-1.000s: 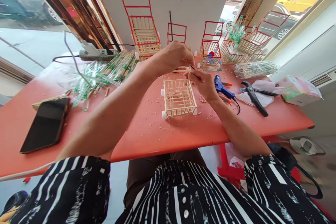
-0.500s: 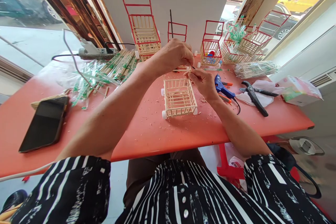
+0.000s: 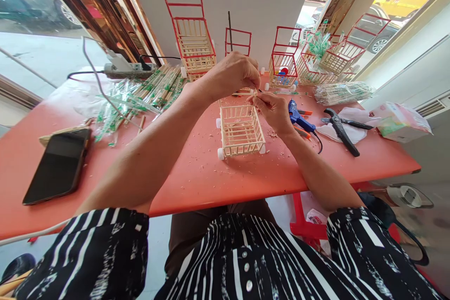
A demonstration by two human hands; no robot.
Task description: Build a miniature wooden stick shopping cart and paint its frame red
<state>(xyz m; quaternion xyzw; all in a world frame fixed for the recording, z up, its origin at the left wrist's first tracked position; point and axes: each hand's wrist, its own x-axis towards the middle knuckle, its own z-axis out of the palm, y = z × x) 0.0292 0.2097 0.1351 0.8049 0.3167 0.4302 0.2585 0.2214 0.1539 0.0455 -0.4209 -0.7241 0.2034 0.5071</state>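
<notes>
A small wooden-stick cart basket on white wheels stands upright on the orange table in front of me. At its back right corner, my left hand pinches the top of a thin wooden stick from above. My right hand is closed lower down at the same corner, fingertips pinching around the stick's lower end. The fingers hide most of the stick and the joint. To the right of my right hand lies a blue glue gun.
Finished red-trimmed carts line the back, with more at right. Bagged wooden sticks lie left, behind a phone. Cutting pliers rest on tissue beside a tissue box. Wood crumbs dot the orange table.
Almost nothing differs. Both hands keep their pinch at the basket's corner, and the whole view has shifted very slightly.
</notes>
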